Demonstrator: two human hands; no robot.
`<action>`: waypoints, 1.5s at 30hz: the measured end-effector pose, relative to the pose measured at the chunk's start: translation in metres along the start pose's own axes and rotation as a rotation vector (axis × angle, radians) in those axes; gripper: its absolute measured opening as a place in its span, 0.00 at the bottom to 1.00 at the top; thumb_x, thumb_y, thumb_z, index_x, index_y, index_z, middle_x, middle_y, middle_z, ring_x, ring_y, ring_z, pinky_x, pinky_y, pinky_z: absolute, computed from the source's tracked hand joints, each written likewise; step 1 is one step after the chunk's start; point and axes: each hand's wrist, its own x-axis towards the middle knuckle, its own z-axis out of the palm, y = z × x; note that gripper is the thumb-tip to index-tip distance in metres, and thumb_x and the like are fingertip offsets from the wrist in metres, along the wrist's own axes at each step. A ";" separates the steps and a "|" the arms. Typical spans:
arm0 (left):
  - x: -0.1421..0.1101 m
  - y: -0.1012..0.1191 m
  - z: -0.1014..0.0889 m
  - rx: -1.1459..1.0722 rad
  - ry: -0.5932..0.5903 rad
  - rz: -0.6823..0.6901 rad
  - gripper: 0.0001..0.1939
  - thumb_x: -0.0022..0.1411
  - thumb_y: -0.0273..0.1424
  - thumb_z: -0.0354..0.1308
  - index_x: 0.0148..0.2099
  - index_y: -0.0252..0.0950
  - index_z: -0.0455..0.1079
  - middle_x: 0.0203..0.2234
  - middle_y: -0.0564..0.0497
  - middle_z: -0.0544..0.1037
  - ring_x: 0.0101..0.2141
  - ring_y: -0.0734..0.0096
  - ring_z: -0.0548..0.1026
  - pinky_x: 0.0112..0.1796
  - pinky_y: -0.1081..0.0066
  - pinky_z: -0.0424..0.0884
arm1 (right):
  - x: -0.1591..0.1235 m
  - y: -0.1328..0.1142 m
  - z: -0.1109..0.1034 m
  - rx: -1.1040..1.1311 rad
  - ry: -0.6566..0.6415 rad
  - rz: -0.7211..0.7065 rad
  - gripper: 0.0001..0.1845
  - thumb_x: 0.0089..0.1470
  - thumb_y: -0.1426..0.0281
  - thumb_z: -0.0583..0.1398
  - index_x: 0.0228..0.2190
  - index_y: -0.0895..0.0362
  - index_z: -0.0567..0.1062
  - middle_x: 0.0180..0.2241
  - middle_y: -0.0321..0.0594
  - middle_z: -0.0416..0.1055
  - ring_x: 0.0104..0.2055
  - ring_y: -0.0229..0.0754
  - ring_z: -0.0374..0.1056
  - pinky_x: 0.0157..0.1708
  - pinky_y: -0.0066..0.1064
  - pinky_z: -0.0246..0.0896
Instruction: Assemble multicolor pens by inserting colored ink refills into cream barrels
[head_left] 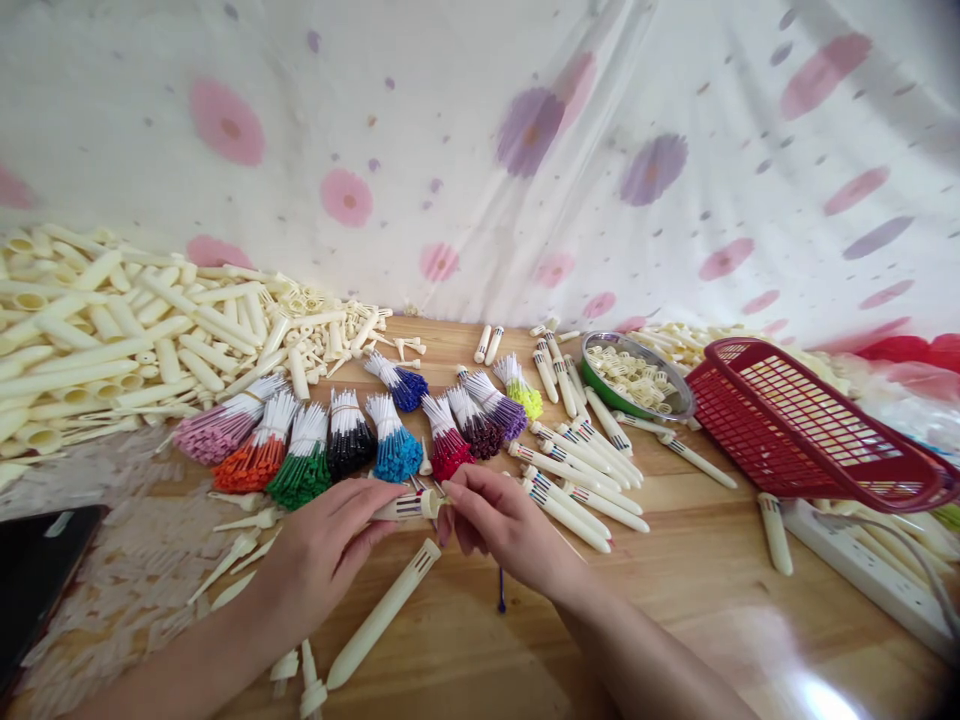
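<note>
A short cream multicolour pen barrel (409,506) with coloured sliders in its slots lies sideways in my left hand (330,535), fingers closed round it. At its open right end, my right hand (495,510) is pinched; what sits between those fingertips is too small to make out. Below them an empty slotted pen barrel (386,610) rests on the wooden table (660,620). A single dark blue refill (502,590) pokes out under my right hand. Beyond both hands stand bundles of refills, among them red (450,435), light blue (395,440), black (350,432) and green (304,460).
Cream pen parts (150,330) are heaped at the left, beside a phone (49,580). Several filled pens (577,470) lie right of the bundles. Behind them are a green-sided bowl (637,375) of small parts, a red basket (817,430) and a power strip (862,570).
</note>
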 end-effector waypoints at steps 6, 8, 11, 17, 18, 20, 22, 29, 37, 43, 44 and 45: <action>0.001 0.001 0.000 -0.281 -0.127 -0.304 0.13 0.62 0.33 0.53 0.48 0.41 0.72 0.44 0.49 0.79 0.44 0.63 0.77 0.42 0.70 0.74 | -0.007 -0.003 -0.010 -0.759 0.123 -0.579 0.11 0.62 0.70 0.49 0.32 0.57 0.69 0.27 0.39 0.70 0.28 0.36 0.63 0.28 0.27 0.55; 0.002 0.003 -0.001 -0.391 -0.190 -0.374 0.13 0.62 0.34 0.54 0.48 0.42 0.73 0.44 0.51 0.79 0.44 0.64 0.77 0.43 0.70 0.74 | -0.005 0.001 -0.014 -0.890 0.117 -0.749 0.11 0.62 0.72 0.48 0.35 0.57 0.70 0.30 0.42 0.72 0.29 0.37 0.64 0.28 0.28 0.54; 0.004 0.007 -0.004 -0.504 -0.280 -0.398 0.14 0.62 0.35 0.54 0.49 0.44 0.73 0.45 0.52 0.79 0.45 0.63 0.76 0.45 0.67 0.73 | -0.001 0.007 -0.016 -0.971 0.079 -0.860 0.14 0.63 0.72 0.46 0.36 0.56 0.71 0.27 0.41 0.72 0.27 0.37 0.64 0.25 0.29 0.52; 0.005 0.008 -0.006 -0.518 -0.321 -0.388 0.14 0.63 0.34 0.53 0.50 0.45 0.72 0.47 0.51 0.78 0.48 0.63 0.74 0.48 0.65 0.71 | 0.000 0.013 -0.010 -0.851 0.117 -0.804 0.15 0.64 0.64 0.48 0.32 0.56 0.70 0.24 0.40 0.70 0.25 0.37 0.62 0.25 0.28 0.52; 0.004 0.006 -0.005 -0.521 -0.307 -0.398 0.14 0.62 0.35 0.54 0.50 0.45 0.72 0.47 0.51 0.78 0.48 0.62 0.74 0.47 0.65 0.71 | 0.000 0.014 -0.010 -0.794 0.140 -0.760 0.15 0.63 0.61 0.49 0.31 0.56 0.69 0.24 0.39 0.70 0.24 0.37 0.62 0.25 0.28 0.53; 0.003 0.001 -0.003 -0.537 -0.279 -0.425 0.14 0.60 0.35 0.56 0.49 0.44 0.73 0.45 0.50 0.79 0.46 0.61 0.75 0.47 0.64 0.71 | 0.000 0.012 -0.015 -0.685 0.167 -0.657 0.17 0.60 0.56 0.51 0.31 0.56 0.68 0.24 0.39 0.70 0.24 0.36 0.62 0.25 0.27 0.54; 0.002 -0.004 -0.001 -0.565 -0.255 -0.454 0.14 0.59 0.35 0.58 0.48 0.43 0.73 0.43 0.50 0.80 0.44 0.60 0.76 0.46 0.62 0.72 | 0.000 0.008 -0.023 -0.664 0.163 -0.553 0.18 0.60 0.55 0.51 0.30 0.56 0.68 0.25 0.39 0.70 0.25 0.36 0.62 0.26 0.27 0.54; 0.009 -0.010 -0.003 -0.624 -0.161 -0.537 0.10 0.52 0.34 0.63 0.38 0.40 0.71 0.33 0.53 0.78 0.37 0.64 0.77 0.40 0.66 0.74 | -0.002 -0.004 -0.037 -1.040 -0.203 -0.276 0.03 0.54 0.70 0.60 0.33 0.56 0.71 0.32 0.37 0.72 0.34 0.39 0.65 0.31 0.27 0.53; 0.010 -0.015 -0.005 -0.601 -0.068 -0.599 0.13 0.49 0.35 0.65 0.34 0.37 0.67 0.25 0.55 0.73 0.29 0.69 0.73 0.31 0.71 0.72 | -0.007 -0.002 -0.034 -1.273 -0.272 -0.060 0.06 0.49 0.72 0.61 0.33 0.58 0.71 0.37 0.42 0.72 0.39 0.45 0.68 0.32 0.30 0.54; 0.010 -0.015 -0.003 -0.574 -0.067 -0.591 0.13 0.50 0.36 0.64 0.35 0.37 0.68 0.26 0.55 0.73 0.31 0.68 0.74 0.33 0.70 0.72 | -0.003 0.010 -0.043 -1.397 -0.272 0.078 0.10 0.48 0.69 0.64 0.34 0.59 0.73 0.38 0.47 0.73 0.39 0.51 0.70 0.32 0.33 0.57; 0.010 -0.014 -0.003 -0.568 -0.075 -0.593 0.12 0.50 0.35 0.64 0.35 0.38 0.68 0.26 0.55 0.73 0.31 0.67 0.74 0.33 0.69 0.72 | -0.003 0.013 -0.044 -1.405 -0.271 0.080 0.10 0.48 0.68 0.64 0.34 0.59 0.73 0.38 0.48 0.73 0.39 0.52 0.70 0.32 0.33 0.57; 0.010 -0.014 -0.002 -0.569 -0.083 -0.595 0.11 0.50 0.34 0.64 0.35 0.38 0.68 0.27 0.55 0.74 0.32 0.67 0.74 0.35 0.68 0.72 | -0.002 0.014 -0.043 -1.409 -0.277 0.075 0.09 0.48 0.68 0.64 0.33 0.59 0.74 0.37 0.48 0.74 0.39 0.52 0.70 0.32 0.33 0.58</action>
